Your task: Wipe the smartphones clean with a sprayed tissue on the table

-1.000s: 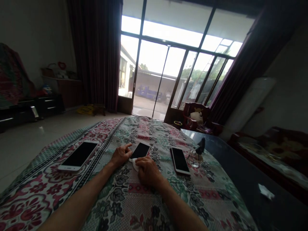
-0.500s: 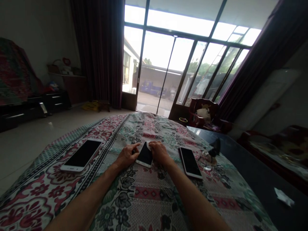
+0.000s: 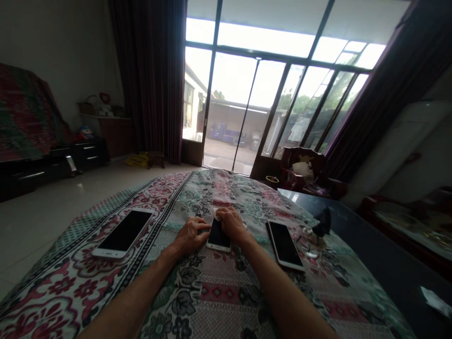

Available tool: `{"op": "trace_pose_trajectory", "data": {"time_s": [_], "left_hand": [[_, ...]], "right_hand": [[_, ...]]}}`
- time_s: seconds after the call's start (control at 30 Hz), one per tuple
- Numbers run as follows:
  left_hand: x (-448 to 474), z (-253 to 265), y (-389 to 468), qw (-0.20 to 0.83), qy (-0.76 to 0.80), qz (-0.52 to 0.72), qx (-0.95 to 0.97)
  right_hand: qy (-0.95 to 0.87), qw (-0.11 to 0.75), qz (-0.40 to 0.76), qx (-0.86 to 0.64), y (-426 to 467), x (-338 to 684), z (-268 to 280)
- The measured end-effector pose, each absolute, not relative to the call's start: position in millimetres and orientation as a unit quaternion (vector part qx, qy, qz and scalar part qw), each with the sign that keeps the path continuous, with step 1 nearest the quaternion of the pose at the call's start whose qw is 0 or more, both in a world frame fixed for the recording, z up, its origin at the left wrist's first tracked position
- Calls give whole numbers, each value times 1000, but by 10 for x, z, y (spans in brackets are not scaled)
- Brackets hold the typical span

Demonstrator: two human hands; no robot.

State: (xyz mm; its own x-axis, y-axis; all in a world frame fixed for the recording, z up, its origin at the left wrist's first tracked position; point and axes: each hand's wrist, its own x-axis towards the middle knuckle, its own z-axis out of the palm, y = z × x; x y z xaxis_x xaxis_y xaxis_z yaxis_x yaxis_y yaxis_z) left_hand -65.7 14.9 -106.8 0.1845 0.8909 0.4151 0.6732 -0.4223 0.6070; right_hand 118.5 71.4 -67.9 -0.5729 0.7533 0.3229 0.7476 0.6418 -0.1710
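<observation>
A white-framed smartphone [image 3: 218,239] lies screen up on the flowered cloth in front of me. My right hand [image 3: 231,223] is closed over the phone's upper part, pressing a white tissue [image 3: 216,213] on the screen; most of the tissue is hidden under the fingers. My left hand [image 3: 192,234] rests on the cloth at the phone's left side, its fingers stretched toward the edge and holding nothing. A larger white smartphone [image 3: 125,234] lies to the left, its screen dark. On the right lies another dark-screened smartphone [image 3: 285,246].
The patterned cloth [image 3: 226,292] covers the surface under the phones. Right of the right-hand phone stand a clear glass object [image 3: 310,242] and a black item [image 3: 323,221]. A crumpled white paper [image 3: 436,301] lies on the dark tabletop [image 3: 381,263]. Beyond are glass doors [image 3: 229,108] and a wooden chair [image 3: 303,167].
My right hand with the tissue has moved toward the phone's top left, over more of the screen. My left fingers have straightened. The whole view has shifted slightly.
</observation>
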Motion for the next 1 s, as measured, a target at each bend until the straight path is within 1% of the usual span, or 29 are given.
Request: {"op": "trace_pose_trajectory", "data": {"time_s": [0.33,0.47,0.7,0.83,1.0], "left_hand": [[-660,-1084,155,162,520,389,743],[-656,-1073,151,166,520,392,741],[-647,-1009,124,165,519,391,742],[-639,-953,92,172,526,397,732],[-674,-948,95,172,569,429,680]], "right_hand": [[-916,220,53,-330,249,1361,-674],[-915,202,49,-345,379,1301,-638],[-898,178,8,-402,773,1110,-635],[-902,186,9,-389,711,1114,-682],[-916,202,48,-343,456,1192,-687]]}}
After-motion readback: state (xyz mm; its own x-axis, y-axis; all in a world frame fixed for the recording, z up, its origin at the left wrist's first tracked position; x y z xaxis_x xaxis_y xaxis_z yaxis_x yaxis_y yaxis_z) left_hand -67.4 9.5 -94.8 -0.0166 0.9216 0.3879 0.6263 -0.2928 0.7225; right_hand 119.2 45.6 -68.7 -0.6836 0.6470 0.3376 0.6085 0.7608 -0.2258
